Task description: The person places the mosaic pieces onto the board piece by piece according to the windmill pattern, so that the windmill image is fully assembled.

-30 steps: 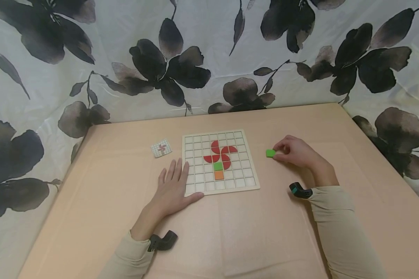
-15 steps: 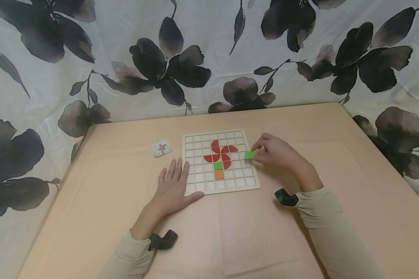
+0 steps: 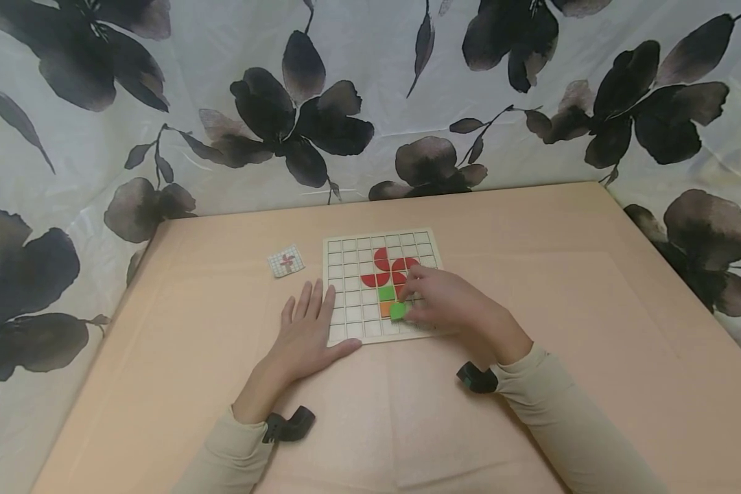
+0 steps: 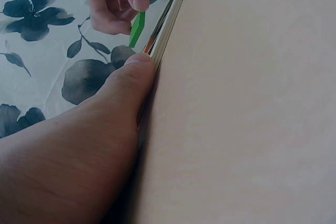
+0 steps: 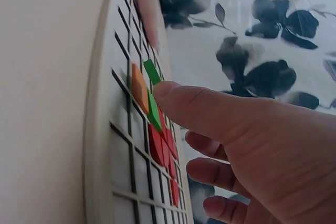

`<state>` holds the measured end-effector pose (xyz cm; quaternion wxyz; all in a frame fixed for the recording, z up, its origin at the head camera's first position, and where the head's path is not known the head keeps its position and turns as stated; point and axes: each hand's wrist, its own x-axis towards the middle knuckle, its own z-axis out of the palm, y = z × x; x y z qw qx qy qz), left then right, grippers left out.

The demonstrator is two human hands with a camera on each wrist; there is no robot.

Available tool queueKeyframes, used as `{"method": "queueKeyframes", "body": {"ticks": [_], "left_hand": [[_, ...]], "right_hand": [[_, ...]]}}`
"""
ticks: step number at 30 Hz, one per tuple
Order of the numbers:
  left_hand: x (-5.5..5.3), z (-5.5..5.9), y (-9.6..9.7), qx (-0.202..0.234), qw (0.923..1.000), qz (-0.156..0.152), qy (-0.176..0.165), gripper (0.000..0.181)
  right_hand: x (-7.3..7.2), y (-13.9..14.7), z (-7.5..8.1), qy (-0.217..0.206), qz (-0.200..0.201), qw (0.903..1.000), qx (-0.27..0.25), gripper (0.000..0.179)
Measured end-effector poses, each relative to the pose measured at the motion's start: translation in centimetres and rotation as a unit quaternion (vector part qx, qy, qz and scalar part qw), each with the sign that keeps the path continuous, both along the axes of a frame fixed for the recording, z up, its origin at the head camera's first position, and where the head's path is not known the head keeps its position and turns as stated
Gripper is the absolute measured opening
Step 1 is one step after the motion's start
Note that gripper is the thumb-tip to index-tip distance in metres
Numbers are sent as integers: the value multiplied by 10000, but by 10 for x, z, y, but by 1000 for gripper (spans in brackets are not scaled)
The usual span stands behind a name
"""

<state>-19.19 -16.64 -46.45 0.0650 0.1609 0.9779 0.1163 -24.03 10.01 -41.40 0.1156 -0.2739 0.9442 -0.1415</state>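
Observation:
My right hand [image 3: 447,300] pinches a green square tile [image 3: 398,311] between thumb and fingertips, close over the white gridded board [image 3: 350,318]. In the head view this tile overlaps the right side of an orange square tile [image 3: 385,309]. Just above the orange one, another green tile [image 3: 385,293] sits in a cell. Red rounded tiles [image 3: 381,259] form a pinwheel further up, partly hidden by my right fingers. With fingers straight, my left hand [image 3: 302,336] rests along the board's left edge; its thumb [image 4: 139,61] lies at the near edge.
A small pattern card [image 3: 286,261] with a red pinwheel lies left of the board on the tan table [image 3: 222,302]. Behind the table hangs a white cloth [image 3: 358,41] with dark flowers. Black cameras [image 3: 290,424] are strapped to both wrists.
My right hand has carried the green tile leftward and nearer, from the table right of the board to over the orange tile. My left hand has stayed put.

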Motion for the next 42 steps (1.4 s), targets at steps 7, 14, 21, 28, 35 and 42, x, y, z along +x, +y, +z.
{"method": "queueKeyframes", "body": {"ticks": [7, 14, 21, 28, 35, 42], "left_hand": [[-1, 1, 0, -7, 10000, -8, 17, 108], [-4, -3, 0, 41, 10000, -14, 60, 108], [-6, -10, 0, 59, 10000, 14, 23, 108], [-8, -13, -2, 81, 10000, 6, 30, 108], [-12, -19, -1, -34, 10000, -73, 30, 109], [-20, -23, -6, -23, 10000, 54, -52, 108]], "right_hand": [[6, -7, -5, 61, 383, 9992, 24, 18], [4, -10, -9, 94, 455, 9988, 146, 15], [5, -13, -12, 32, 400, 9990, 190, 13], [6, -16, -14, 168, 403, 9985, 345, 12], [7, -18, -17, 187, 231, 9986, 436, 15], [-8, -20, -27, 93, 159, 9995, 255, 15]]}}
